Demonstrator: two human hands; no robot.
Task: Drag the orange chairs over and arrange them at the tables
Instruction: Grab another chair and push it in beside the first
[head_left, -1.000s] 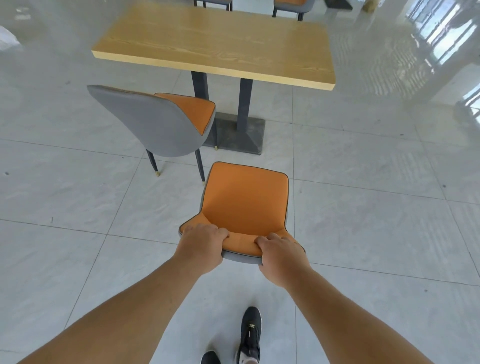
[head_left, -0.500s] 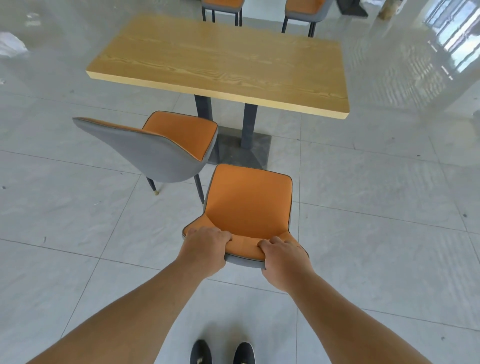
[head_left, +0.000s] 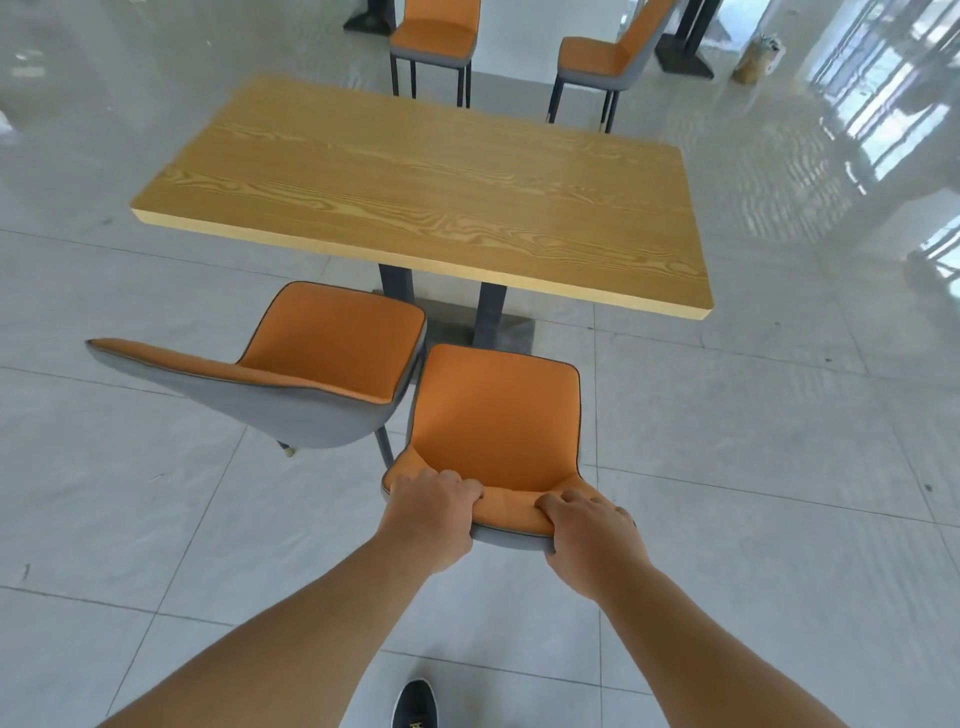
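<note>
An orange chair (head_left: 493, 415) with a grey shell stands in front of me, its seat facing the wooden table (head_left: 431, 192). My left hand (head_left: 434, 512) and my right hand (head_left: 589, 535) both grip the top edge of its backrest. The chair's front edge is just short of the table's near side, by the dark table base. A second orange chair (head_left: 332, 338) stands right beside it on the left, turned a little, its seat corner nearly touching the held chair.
Two more orange chairs (head_left: 434, 36) (head_left: 605, 57) stand at the table's far side. Another table's dark base (head_left: 685, 57) and a small brown object (head_left: 753, 60) lie beyond. Grey tiled floor (head_left: 779, 467) surrounds everything; my shoe (head_left: 415, 706) shows below.
The held chair has slid forward toward the table and now sits alongside the left chair. I have stepped closer, so the table and far chairs fill more of the view.
</note>
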